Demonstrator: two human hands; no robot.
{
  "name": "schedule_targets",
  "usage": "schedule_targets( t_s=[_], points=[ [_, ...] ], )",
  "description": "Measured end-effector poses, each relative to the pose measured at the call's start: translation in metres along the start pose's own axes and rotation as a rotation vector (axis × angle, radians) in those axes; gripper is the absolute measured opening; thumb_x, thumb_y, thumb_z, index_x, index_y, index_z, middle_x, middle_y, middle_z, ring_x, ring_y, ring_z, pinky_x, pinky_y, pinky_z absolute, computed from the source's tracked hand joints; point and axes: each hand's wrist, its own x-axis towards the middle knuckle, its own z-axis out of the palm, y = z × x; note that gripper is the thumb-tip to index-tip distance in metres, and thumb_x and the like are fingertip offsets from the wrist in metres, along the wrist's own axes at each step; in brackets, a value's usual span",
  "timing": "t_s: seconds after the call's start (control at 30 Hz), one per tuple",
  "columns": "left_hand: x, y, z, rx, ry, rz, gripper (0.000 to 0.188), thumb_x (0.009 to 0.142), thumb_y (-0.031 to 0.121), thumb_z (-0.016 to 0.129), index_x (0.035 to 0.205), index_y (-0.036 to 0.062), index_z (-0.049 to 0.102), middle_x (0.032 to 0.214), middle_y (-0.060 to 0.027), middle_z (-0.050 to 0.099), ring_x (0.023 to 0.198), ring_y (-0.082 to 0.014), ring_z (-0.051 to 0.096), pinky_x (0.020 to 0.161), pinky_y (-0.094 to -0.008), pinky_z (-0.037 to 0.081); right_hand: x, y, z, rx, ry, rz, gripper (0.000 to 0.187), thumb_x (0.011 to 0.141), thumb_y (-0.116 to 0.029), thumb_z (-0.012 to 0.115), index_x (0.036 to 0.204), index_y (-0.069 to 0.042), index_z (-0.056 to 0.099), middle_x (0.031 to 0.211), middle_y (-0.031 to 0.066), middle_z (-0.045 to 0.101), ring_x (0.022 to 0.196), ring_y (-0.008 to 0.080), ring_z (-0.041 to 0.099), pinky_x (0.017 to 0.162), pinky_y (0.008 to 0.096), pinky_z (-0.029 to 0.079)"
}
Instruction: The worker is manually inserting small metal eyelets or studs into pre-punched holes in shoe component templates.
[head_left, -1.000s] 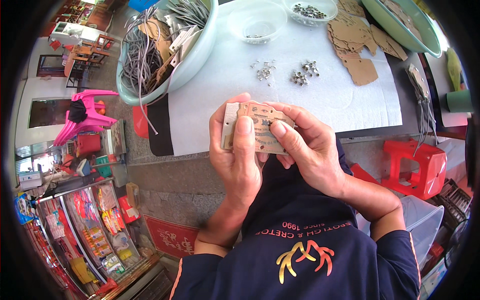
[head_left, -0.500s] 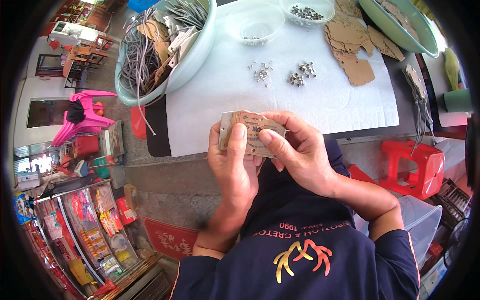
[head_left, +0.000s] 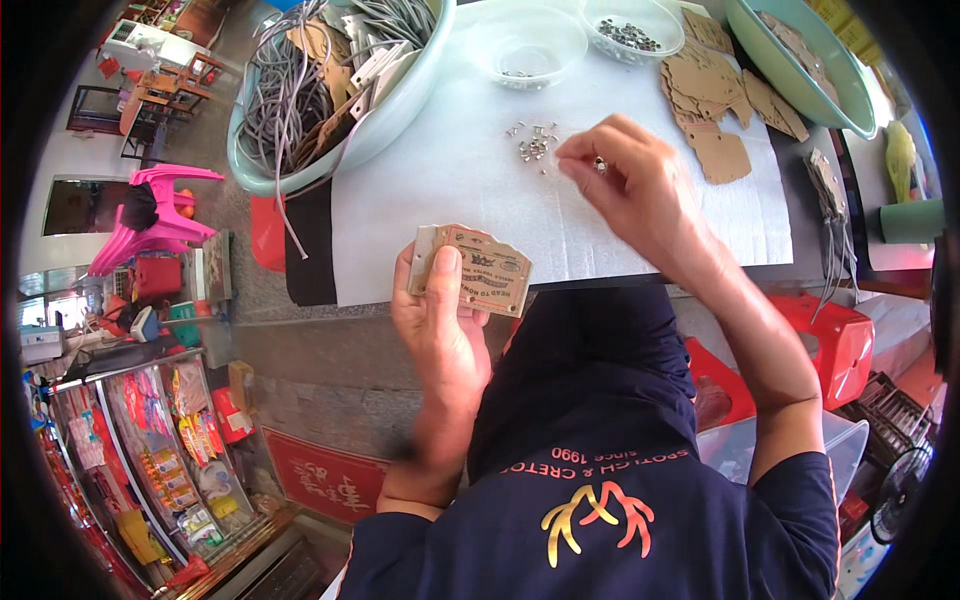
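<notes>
My left hand (head_left: 440, 320) is closed on a printed brown cardboard tag (head_left: 495, 268), held over the table's near edge. A pale strip (head_left: 425, 255) shows along the tag's left side, and small holes run near its edge. My right hand (head_left: 640, 190) is raised over the white table sheet (head_left: 420, 200), its thumb and fingertips pinched together. What lies between them, if anything, is too small to make out. Just left of those fingertips lies a loose pile of small silver rivets (head_left: 537, 147). A second cluster of metal pieces (head_left: 600, 164) is mostly hidden behind the right hand.
Two clear plastic bowls (head_left: 570, 60) with small metal parts stand at the back. A green tub (head_left: 395, 120) at left holds grey cords and tags. Brown cardboard tags (head_left: 722, 157) lie at right, near another tub (head_left: 850, 105). Corded tags (head_left: 827, 185) hang over the edge.
My right hand has let go of the cardboard tag and moved up and right to the metal pieces. The left hand keeps the tag and has shifted slightly left and down.
</notes>
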Motion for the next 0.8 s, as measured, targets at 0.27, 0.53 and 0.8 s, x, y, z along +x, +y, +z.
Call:
schedule_targets(
  t_s=[0.27,0.53,0.8],
  points=[
    [0.0,-0.003,-0.01,0.01,-0.079,-0.018,0.02,0.095,0.018,0.058,0.11,0.0035,0.056,0.093,-0.0051,0.064,0.075,-0.0089,0.059,0.06,-0.0244,0.045,0.017,0.01,0.008,-0.311,-0.158,-0.143,0.013,0.085,-0.016,0.063,0.084,-0.004,0.066,0.085,0.0127,0.062,0.074,0.0339,0.065,0.067,0.0437,0.051],
    [0.002,-0.001,-0.007,0.031,-0.114,-0.044,0.021,0.096,0.016,0.056,0.112,0.0032,0.055,0.099,-0.0081,0.064,0.087,-0.0142,0.064,0.073,-0.0292,0.054,0.022,0.01,0.021,-0.462,-0.167,-0.328,0.006,0.078,-0.008,0.061,0.075,-0.002,0.06,0.081,0.0141,0.058,0.069,0.0322,0.065,0.062,0.043,0.052],
    [0.0,0.005,0.0,0.088,-0.169,0.064,0.023,0.096,0.014,0.055,0.115,-0.0002,0.052,0.1,-0.0099,0.064,0.085,-0.0126,0.063,0.07,-0.0253,0.053,0.01,-0.009,0.006,-0.496,-0.365,-0.451,0.011,0.076,-0.005,0.06,0.072,-0.001,0.051,0.079,0.0126,0.053,0.071,0.0322,0.062,0.061,0.0426,0.049]
  ],
)
